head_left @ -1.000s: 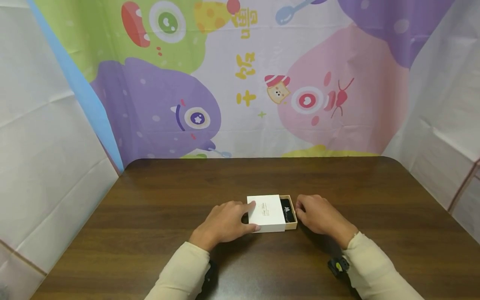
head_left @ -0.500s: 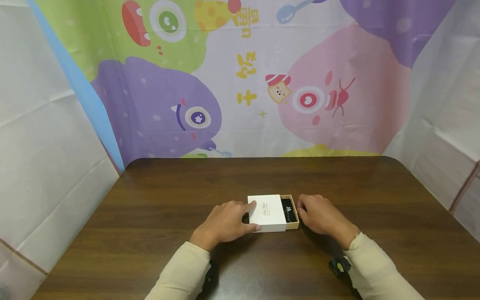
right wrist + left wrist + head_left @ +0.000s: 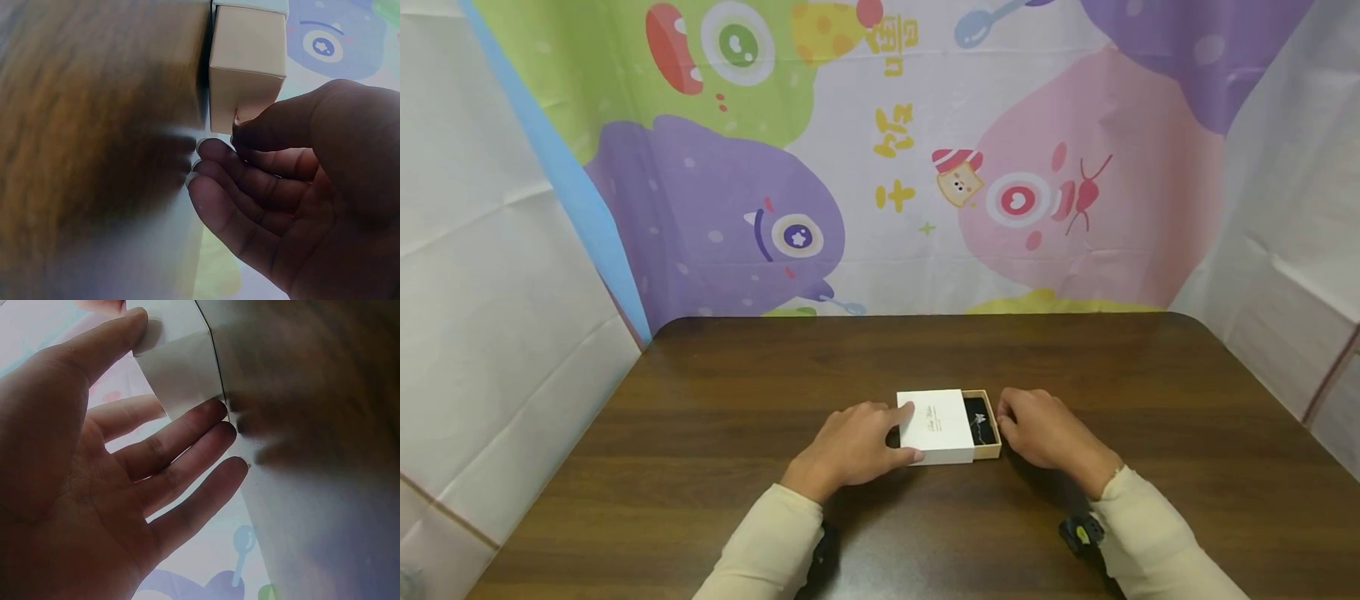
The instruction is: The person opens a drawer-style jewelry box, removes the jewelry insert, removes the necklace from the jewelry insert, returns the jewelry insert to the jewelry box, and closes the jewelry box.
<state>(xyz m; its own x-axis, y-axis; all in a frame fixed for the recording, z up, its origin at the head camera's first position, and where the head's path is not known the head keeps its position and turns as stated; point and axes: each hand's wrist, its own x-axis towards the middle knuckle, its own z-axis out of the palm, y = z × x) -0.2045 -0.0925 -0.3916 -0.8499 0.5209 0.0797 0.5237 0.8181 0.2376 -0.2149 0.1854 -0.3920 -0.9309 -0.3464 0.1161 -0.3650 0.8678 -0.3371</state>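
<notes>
A white box sleeve [image 3: 934, 425] with small printed lettering lies on the table in the head view. From its right end juts a tan drawer [image 3: 987, 452], partly pulled out. Inside the drawer, a black insert [image 3: 973, 408] carries a silver necklace [image 3: 980, 421] with what looks like a butterfly pendant. My left hand [image 3: 853, 443] holds the sleeve's left end, thumb at the near side and index finger over the top. At the drawer's outer end, my right hand [image 3: 1045, 429] pinches a small pull tab [image 3: 237, 115] between thumb and index finger; its other fingers are loosely curled.
The dark brown wooden table [image 3: 760, 358] stretches around the box. A cartoon-printed cloth [image 3: 895, 267] hangs behind its far edge, with pale sheets [image 3: 497, 250] at both sides. A dark device [image 3: 1081, 533] is strapped at the right wrist.
The drawer has slid slightly further right out of the sleeve, with my right hand moving along with it. More of the necklace shows. My left hand stays on the sleeve.
</notes>
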